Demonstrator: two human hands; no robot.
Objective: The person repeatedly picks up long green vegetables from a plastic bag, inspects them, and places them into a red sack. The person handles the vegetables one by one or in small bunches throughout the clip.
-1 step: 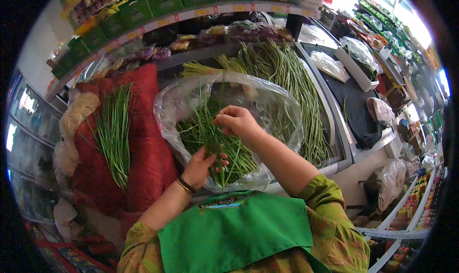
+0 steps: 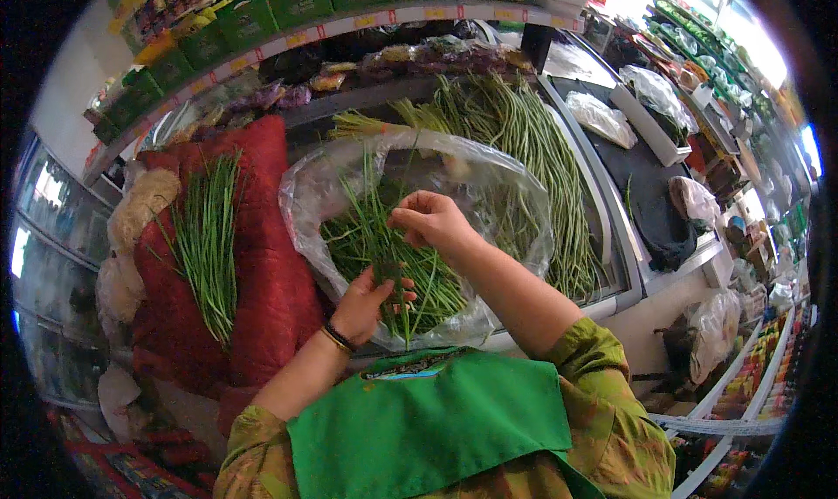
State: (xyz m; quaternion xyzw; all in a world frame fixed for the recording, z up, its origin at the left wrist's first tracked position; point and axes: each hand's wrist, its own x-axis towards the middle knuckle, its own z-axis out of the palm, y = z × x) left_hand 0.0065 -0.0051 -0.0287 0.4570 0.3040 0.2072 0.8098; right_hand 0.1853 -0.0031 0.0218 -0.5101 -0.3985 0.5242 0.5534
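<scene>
A small bunch of garlic chives (image 2: 377,233) stands up from my left hand (image 2: 362,309), whose fingers are closed round it. My right hand (image 2: 434,222) is pinched beside the upper blades; what its fingertips hold, if anything, is too small to make out. Both hands are over a clear plastic bag (image 2: 299,204) with its mouth spread wide. More loose chives (image 2: 443,288) lie inside it. To the left, a larger bunch of chives (image 2: 209,254) rests on a red sack (image 2: 275,324).
Long beans (image 2: 546,172) are heaped behind and right of the bag. Above runs a shelf edge (image 2: 349,23) with green boxes (image 2: 301,3). Farther right, a white plastic bag (image 2: 602,120) and a narrow white box (image 2: 650,125) sit on a dark counter (image 2: 642,185).
</scene>
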